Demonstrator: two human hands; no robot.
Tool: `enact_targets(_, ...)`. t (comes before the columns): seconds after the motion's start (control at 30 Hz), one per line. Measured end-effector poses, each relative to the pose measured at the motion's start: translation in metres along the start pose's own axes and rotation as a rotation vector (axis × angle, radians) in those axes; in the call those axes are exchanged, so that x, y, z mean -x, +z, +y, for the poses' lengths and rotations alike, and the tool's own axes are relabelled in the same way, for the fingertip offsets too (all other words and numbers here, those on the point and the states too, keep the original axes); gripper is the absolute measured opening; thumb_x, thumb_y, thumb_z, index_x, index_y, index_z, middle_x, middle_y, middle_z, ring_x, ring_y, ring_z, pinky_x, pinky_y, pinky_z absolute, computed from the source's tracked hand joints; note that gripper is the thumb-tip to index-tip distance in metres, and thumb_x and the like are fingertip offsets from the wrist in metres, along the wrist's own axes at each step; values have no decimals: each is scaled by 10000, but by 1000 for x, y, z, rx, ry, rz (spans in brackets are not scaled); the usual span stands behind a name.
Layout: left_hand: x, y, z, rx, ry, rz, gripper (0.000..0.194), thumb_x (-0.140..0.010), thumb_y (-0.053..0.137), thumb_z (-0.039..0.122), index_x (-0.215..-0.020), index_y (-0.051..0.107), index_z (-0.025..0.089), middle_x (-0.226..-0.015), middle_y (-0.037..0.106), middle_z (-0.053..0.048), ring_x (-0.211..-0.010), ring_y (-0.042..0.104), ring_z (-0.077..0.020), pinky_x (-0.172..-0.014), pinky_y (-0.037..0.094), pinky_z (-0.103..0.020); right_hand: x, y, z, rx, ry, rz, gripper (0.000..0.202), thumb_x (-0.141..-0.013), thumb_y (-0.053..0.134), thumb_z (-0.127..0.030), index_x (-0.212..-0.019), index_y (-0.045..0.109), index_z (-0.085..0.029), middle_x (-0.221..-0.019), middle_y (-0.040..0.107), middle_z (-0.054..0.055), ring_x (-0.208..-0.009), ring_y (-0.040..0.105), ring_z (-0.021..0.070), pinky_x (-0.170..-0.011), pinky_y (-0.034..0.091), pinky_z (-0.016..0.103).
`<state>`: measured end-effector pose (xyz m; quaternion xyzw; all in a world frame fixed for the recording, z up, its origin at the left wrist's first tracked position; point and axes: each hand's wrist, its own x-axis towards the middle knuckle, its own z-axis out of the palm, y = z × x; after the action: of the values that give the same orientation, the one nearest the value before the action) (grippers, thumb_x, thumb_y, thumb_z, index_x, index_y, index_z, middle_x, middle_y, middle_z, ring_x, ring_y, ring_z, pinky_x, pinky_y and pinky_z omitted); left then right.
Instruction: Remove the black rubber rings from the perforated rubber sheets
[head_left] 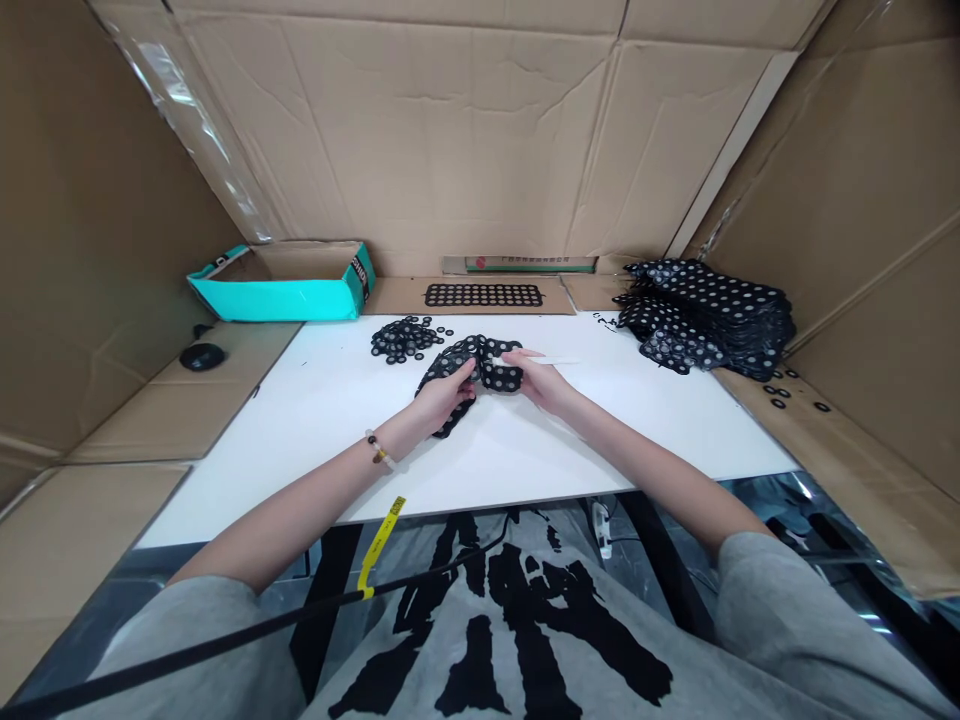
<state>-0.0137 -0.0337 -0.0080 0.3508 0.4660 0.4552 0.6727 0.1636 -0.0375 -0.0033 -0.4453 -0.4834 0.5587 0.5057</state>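
Near the middle of the white board, a black perforated sheet (448, 362) is bent between my two hands. My left hand (448, 391) has its fingers wrapped round the sheet's near left part. At the sheet's right part is my right hand (534, 375), closed around a thin white tool (553, 360) whose tip lies over the sheet. A pile of small black rings (401, 338) lies just behind and to the left of the sheet.
Behind the hands, a flat black perforated sheet (484, 295) lies on cardboard. A stack of similar sheets (720, 310) is at the back right, with loose rings (778, 392) beside it. A teal box (281, 298) stands back left, near a black round object (202, 356). Cardboard walls surround the board.
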Motion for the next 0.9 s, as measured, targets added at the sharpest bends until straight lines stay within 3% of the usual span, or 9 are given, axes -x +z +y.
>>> enact_targets(0.17,-1,0,-1,-19,56,10,355,-627,825,435,-649,625,142,-625,590,-14,-608,519,-118,-719,449,-300,0,0,2,-159,127,-119,343,-597,761,-469,-748,630,-191,-794,688,49,-765,623,211,-706,463,334)
enact_targets(0.4,-2,-2,3,56,9,-61,201,-632,806,265,-717,677,137,-679,638,-25,-637,564,-125,-722,469,-285,-4,-5,-1,185,-94,113,268,-591,738,-455,-636,664,-202,-755,653,18,-848,563,207,-772,409,316)
enact_targets(0.5,-1,-1,4,23,-10,-26,163,-632,793,222,-727,696,133,-715,664,-34,-658,579,-125,-750,473,-282,-4,-6,-6,230,-98,125,241,-603,716,-438,-615,668,-202,-754,634,20,-853,549,208,-787,397,321)
enact_targets(0.7,-5,-4,-3,-129,16,65,246,-623,819,339,-661,679,139,-682,678,-53,-681,602,-160,-760,469,-299,1,-2,-6,394,-132,172,246,-615,710,-438,-604,687,-193,-877,592,42,-866,528,205,-833,408,335)
enact_targets(0.9,-14,-12,-12,-206,20,94,325,-579,836,416,-732,714,157,-724,713,-82,-761,649,-221,-727,470,-311,-2,-4,0,378,-147,172,250,-618,708,-438,-595,679,-191,-905,583,46,-850,533,204,-791,431,325)
